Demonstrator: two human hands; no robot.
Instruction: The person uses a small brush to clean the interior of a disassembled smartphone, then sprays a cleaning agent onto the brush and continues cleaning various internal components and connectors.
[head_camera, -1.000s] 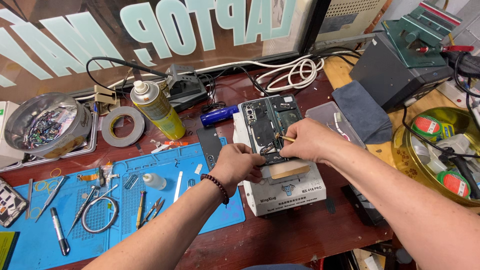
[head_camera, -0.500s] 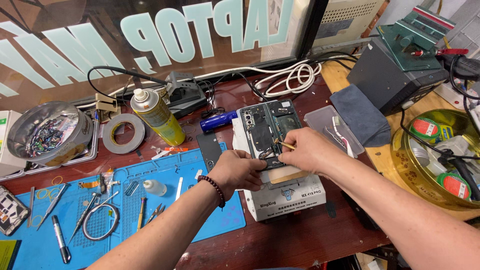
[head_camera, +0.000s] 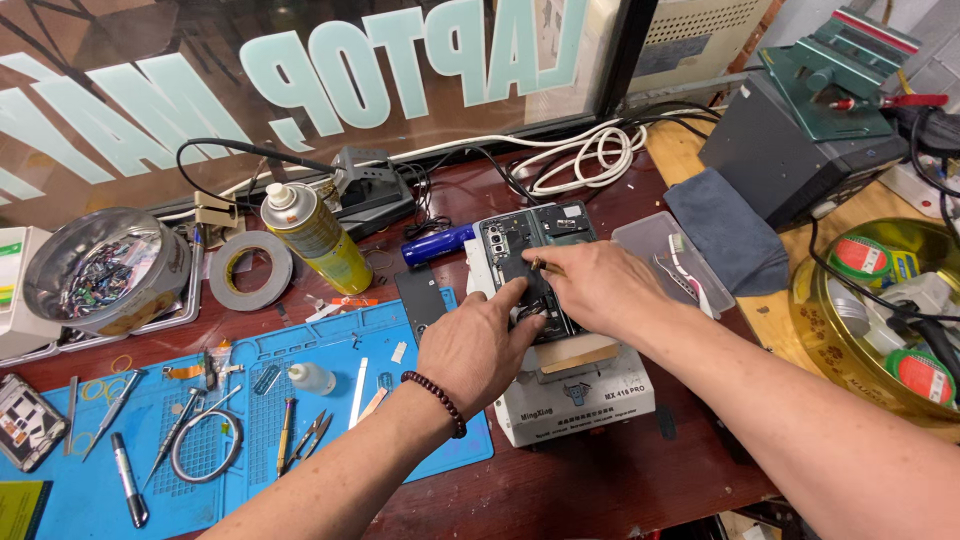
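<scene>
- Opened phone (head_camera: 535, 262), back cover off and dark insides showing, lying face down on a white box-shaped machine (head_camera: 580, 395) near the middle of the dark red table (head_camera: 600, 490).
- Left hand (head_camera: 475, 345), beaded bracelet on the wrist, pressed flat on the phone's lower left edge, fingers spread and touching it, not closed around anything.
- Right hand (head_camera: 600, 285) resting on the phone's right side, fingers pinched on a thin tool (head_camera: 545, 266) with its tip against the phone's insides.
- Just left of the machine, a blue work mat (head_camera: 330, 400) strewn with tweezers, small screwdrivers and a coil of wire.
- Yellow-green spray can (head_camera: 312, 238) upright behind the mat, beside a roll of grey tape (head_camera: 250, 270).
- Blue marker-shaped cylinder (head_camera: 438, 245) lying just left of the phone's top.
- Round metal tin (head_camera: 105, 272) full of small parts at the far left.
- Coiled white cable (head_camera: 590, 155) behind the phone, near the window.
- Folded grey cloth (head_camera: 725, 235) to the right, next to a clear plastic tray (head_camera: 660, 240).
</scene>
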